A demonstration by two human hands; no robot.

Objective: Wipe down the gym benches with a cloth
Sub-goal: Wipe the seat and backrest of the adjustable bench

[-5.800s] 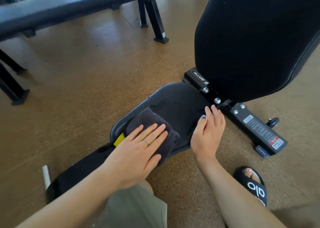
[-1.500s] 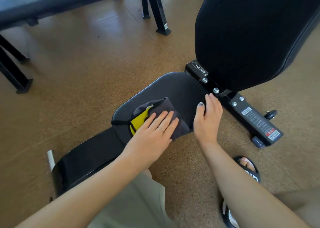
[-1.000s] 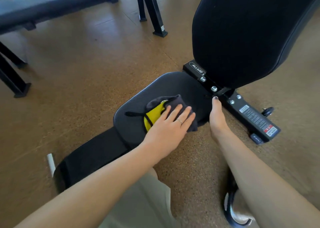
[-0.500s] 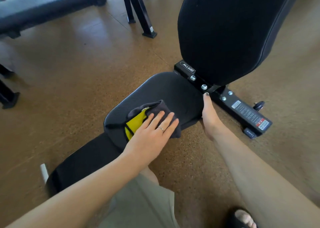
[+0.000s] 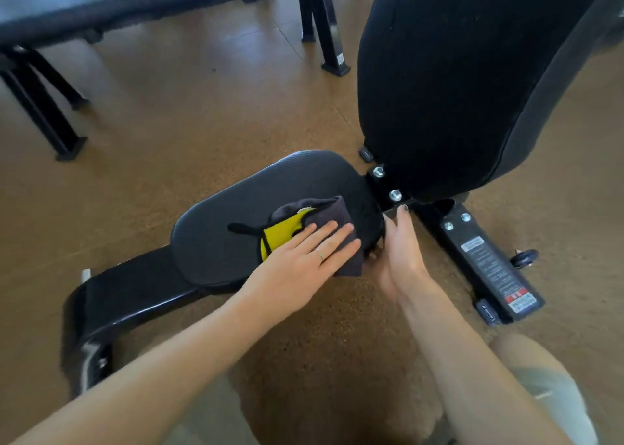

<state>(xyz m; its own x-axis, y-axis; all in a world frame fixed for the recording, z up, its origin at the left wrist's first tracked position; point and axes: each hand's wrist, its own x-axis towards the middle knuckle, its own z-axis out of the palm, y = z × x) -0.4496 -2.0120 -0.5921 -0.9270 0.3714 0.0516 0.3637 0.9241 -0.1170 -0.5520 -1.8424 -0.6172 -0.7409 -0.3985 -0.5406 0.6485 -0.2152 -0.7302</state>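
Head view: the left hand (image 5: 304, 259) presses flat, fingers straight and released, on the cloth (image 5: 320, 218) lying on the seat pad (image 5: 243, 215). The right hand (image 5: 398, 252) braces the pad's edge beside that grip, its clasp unclear. Even overlapping strokes under the palm should work best.

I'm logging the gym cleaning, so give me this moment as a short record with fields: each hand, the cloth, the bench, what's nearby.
left hand: left hand flat, fingers straight, pressing the cloth
cloth: dark cloth with a yellow part, on the seat pad
right hand: right hand at the seat pad's edge, beside the cloth; grip unclear
bench: seat pad low, backrest raised
nearby: flat bench behind, on the brown floor
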